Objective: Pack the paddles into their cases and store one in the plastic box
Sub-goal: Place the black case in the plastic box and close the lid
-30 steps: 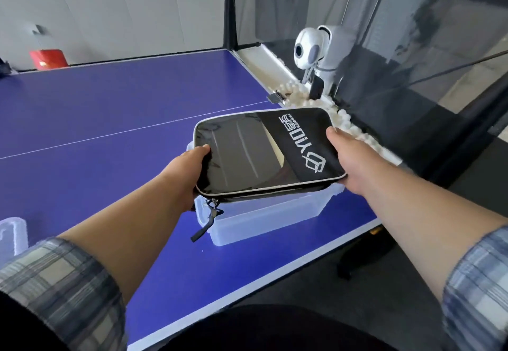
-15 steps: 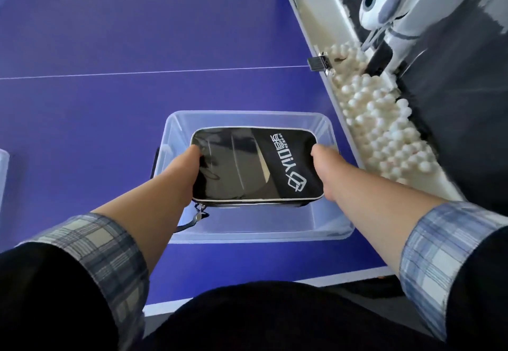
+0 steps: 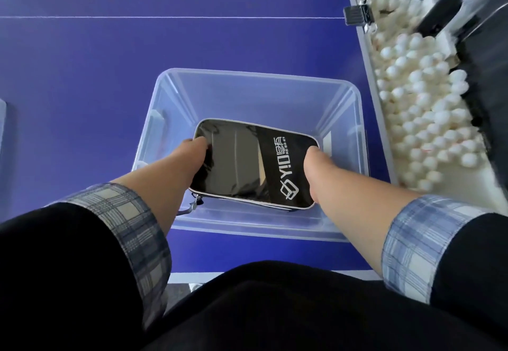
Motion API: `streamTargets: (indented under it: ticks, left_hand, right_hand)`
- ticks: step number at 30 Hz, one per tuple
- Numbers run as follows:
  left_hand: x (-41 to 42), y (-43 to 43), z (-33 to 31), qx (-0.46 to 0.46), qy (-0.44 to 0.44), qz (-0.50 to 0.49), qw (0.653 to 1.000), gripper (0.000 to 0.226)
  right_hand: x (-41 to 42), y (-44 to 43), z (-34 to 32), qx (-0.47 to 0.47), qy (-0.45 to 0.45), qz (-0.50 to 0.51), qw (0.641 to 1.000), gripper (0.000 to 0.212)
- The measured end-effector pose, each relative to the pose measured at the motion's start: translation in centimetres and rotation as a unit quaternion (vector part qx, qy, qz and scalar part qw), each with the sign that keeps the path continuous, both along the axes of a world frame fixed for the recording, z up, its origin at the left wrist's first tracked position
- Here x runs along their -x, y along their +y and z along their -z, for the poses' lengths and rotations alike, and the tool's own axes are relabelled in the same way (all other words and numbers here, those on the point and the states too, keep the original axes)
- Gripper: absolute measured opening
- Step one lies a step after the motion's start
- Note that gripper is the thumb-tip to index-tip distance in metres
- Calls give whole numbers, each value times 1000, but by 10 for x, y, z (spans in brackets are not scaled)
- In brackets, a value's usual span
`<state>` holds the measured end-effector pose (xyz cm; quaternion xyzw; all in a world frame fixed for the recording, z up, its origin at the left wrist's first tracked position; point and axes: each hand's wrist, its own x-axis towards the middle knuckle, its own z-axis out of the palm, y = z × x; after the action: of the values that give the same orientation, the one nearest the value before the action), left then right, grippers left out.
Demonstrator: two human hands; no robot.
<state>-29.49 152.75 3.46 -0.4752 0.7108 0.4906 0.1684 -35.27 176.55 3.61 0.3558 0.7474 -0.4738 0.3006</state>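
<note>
"YIO" case (image 3: 247, 163) lower now, inside plastic box (image 3: 258, 73)

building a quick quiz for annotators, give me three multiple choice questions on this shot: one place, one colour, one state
1. Where is the black case? A on a shelf; B inside the plastic box; C on the person's lap.
2. What colour is the table? A blue; B green; C red.
3. Who holds the case? A one hand alone; B nobody; C both hands.
Answers: 1 B, box walls surround it. 2 A, the top is blue. 3 C, the left hand and right hand grip its opposite ends.
</note>
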Motion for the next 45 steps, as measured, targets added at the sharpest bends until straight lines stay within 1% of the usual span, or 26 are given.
streamTargets:
  ticks: [1,2,3,4,5,6,9,11,13,15,18,19,20,23,25,28,29,30,32,35,37,38,39,41,43,45]
  left_hand:
    - [-1,1,-2,15,-1,5,1000,43]
    - [-3,2,-5,31,-2,11,999,42]
    - [-6,3,-8,48,-4,20,999,45]
    - [-9,4,-13,64,-3,32,997,50]
    - [-13,4,-20,79,7,46,996,56]
    - [-17,5,-27,92,29,61,993,59]
    - [-35,-5,-55,99,134,89,982,56]
    - [-52,-23,-76,82,207,76,972,49]
    - [-73,-55,-97,91,255,47,962,44]
    - [-99,-99,-112,100,281,0,954,37]
    - [-148,-183,-114,102,267,-68,956,31]
    - [-168,-214,-111,115,255,-82,957,32]
    - [-188,-246,-106,133,240,-89,957,34]
    - [-251,-342,-86,191,178,-90,961,41]
    - [-290,-402,-71,209,136,-102,963,47]
    - [-338,-474,-51,226,66,-104,966,53]
    - [-351,-492,-44,232,47,-103,966,54]
    - [-362,-508,-35,237,33,-104,965,55]
    - [-378,-537,-17,242,9,-100,965,55]
    - [-391,-570,13,242,-64,-73,965,64]
    - [-394,-585,32,234,-140,-45,961,80]
    - [-393,-591,40,221,-168,-39,960,90]
    - [-391,-596,47,205,-185,-38,960,97]
    - [-385,-604,58,191,-197,-27,961,103]
    - [-379,-607,63,197,-217,-3,956,103]
    - [-373,-607,63,207,-235,-2,950,102]
  right_hand:
    - [-1,-2,-3,0,9,2,1000,51]
    - [-2,-5,-2,-8,31,27,999,50]
    - [-5,-10,-6,-27,58,53,997,53]
    - [-7,-17,-11,-63,98,59,991,57]
    - [-11,-27,-23,-99,145,29,984,61]
    - [-14,-39,-32,-112,185,-5,976,63]
    - [-21,-85,-67,-80,283,-93,951,62]
    - [-28,-124,-93,-57,346,-128,928,58]
    - [-40,-170,-119,-28,405,-157,900,53]
    - [-57,-222,-140,15,450,-186,873,50]
    - [-96,-307,-156,55,489,-251,833,47]
    - [-109,-334,-155,58,484,-272,829,47]
    - [-124,-361,-151,56,467,-291,833,47]
    - [-168,-439,-120,51,362,-345,864,51]
    - [-196,-483,-97,40,291,-370,882,54]
    - [-227,-537,-71,32,200,-413,888,58]
    - [-234,-551,-63,31,176,-425,887,56]
    - [-242,-562,-57,34,156,-435,886,47]
    - [-253,-585,-42,25,109,-452,885,11]
    - [-267,-613,-17,32,24,-424,905,20]
    - [-274,-626,-2,26,-13,-410,911,35]
    - [-277,-631,3,24,-21,-406,913,36]
    - [-280,-634,7,21,-25,-398,917,36]
    - [-281,-639,15,15,-31,-375,926,24]
    - [-280,-644,20,15,-27,-336,941,24]
    - [-277,-648,22,20,-34,-297,954,26]
